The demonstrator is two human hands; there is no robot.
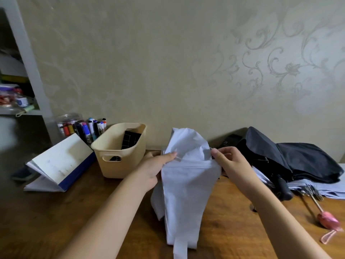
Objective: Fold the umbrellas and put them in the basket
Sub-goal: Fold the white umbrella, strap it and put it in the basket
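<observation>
The white umbrella [183, 176], collapsed with its cloth loose and crumpled, stands roughly upright at the centre, strap dangling below. The left hand [155, 169] and right hand [233, 165] pinch its upper cloth. To the right the black umbrella [291, 161] lies collapsed and unrolled on top of a pale umbrella [326, 191] with a pink handle. The cream basket [119, 156] stands left, holding a black checked bundle [130, 140] upright.

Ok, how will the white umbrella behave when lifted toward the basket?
Probably floppy: the white umbrella sags in loose folds between left hand and right hand. Likely light, being thin fabric. Its trailing strap may snag.
</observation>
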